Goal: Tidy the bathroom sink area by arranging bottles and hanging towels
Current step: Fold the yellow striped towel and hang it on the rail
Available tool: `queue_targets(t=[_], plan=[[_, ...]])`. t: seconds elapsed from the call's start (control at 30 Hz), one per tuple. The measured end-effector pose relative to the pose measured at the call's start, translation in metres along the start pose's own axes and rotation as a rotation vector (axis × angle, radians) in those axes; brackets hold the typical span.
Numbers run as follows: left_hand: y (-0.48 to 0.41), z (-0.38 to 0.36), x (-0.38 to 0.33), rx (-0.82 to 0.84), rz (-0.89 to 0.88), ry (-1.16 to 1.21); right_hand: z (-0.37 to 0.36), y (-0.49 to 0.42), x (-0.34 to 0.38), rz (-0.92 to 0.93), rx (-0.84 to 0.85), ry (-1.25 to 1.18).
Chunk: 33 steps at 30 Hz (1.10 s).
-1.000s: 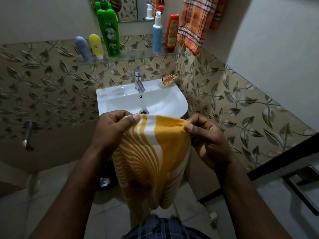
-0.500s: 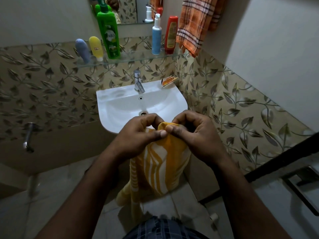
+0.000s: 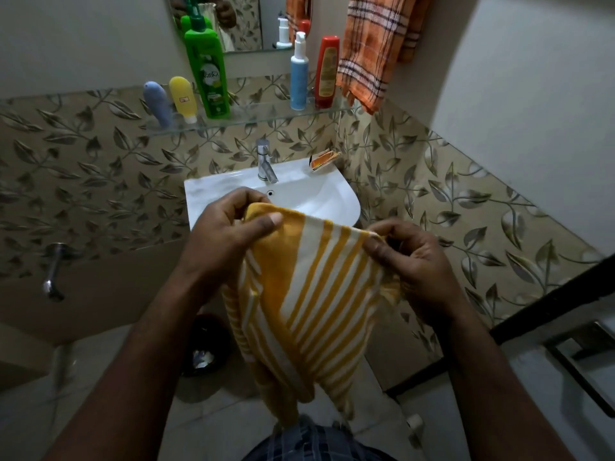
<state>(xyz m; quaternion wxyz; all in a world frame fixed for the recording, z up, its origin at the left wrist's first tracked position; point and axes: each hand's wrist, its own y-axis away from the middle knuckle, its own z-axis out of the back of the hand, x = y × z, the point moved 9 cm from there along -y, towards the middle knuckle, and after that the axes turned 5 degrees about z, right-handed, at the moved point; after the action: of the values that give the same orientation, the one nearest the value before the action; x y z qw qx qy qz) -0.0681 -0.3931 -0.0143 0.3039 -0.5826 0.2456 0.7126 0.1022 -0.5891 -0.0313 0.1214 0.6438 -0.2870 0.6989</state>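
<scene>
L hand (image 3: 226,241), R hand (image 3: 407,261) pinch yellow towel (image 3: 309,294) top edge before sink (image 3: 213,194).

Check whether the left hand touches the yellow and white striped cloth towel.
Touching: the head view shows the left hand pinching the yellow and white striped cloth towel at its top corner.

On the clear glass shelf (image 3: 259,118) an open stretch runs between the tall green pump bottle (image 3: 207,71) and the blue-and-white pump bottle (image 3: 298,78), above the chrome tap (image 3: 265,161). A grey-blue tube (image 3: 156,101) and a yellow tube (image 3: 181,96) fill the shelf's left end. A red bottle (image 3: 327,73) and the hanging orange checked towel (image 3: 369,51) crowd its right end (the towel's corner droops past the shelf edge). The yellow-and-white striped towel (image 3: 309,287), stretched between the left hand (image 3: 219,241) and the right hand (image 3: 409,261), screens the near rim of the white ceramic sink (image 3: 213,191). The rear of the basin lies open.
</scene>
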Motion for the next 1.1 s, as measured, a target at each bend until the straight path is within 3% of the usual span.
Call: queue_targets(t=[0.13,0.2,0.3,0.4,0.5,0.57,0.67,0.8,0.87,0.97,1.1], plan=[[0.015,-0.050,-0.013,0.312,-0.065,-0.119,-0.028,-0.008,0.029,0.122,0.088,0.162],[0.020,-0.067,-0.019,0.373,-0.141,-0.149,-0.035,-0.012,0.037,0.152,0.061,0.211],[0.018,-0.070,-0.019,0.354,-0.167,-0.201,-0.035,-0.016,0.040,0.157,0.012,0.162],[0.020,-0.068,-0.021,0.307,-0.204,-0.247,-0.041,-0.013,0.035,0.115,0.068,0.065],[0.013,-0.046,-0.018,0.142,-0.163,-0.055,-0.032,-0.009,0.017,0.036,0.065,0.035],[0.006,-0.024,-0.011,0.033,-0.096,0.123,-0.021,-0.006,0.004,-0.016,0.041,0.068],[0.004,-0.013,-0.009,-0.006,-0.076,0.109,-0.009,-0.001,-0.007,-0.058,0.036,0.091],[0.003,-0.003,0.006,-0.207,-0.021,0.168,-0.013,-0.004,-0.012,-0.091,0.153,0.247],[0.001,0.003,0.014,-0.265,0.010,0.196,-0.009,-0.006,-0.014,-0.099,0.131,0.297],[-0.001,0.003,0.017,-0.228,0.014,0.153,0.004,-0.008,-0.012,-0.072,0.001,0.277],[0.003,-0.029,0.017,0.076,0.032,0.094,-0.008,-0.009,-0.006,-0.040,-0.068,0.093]])
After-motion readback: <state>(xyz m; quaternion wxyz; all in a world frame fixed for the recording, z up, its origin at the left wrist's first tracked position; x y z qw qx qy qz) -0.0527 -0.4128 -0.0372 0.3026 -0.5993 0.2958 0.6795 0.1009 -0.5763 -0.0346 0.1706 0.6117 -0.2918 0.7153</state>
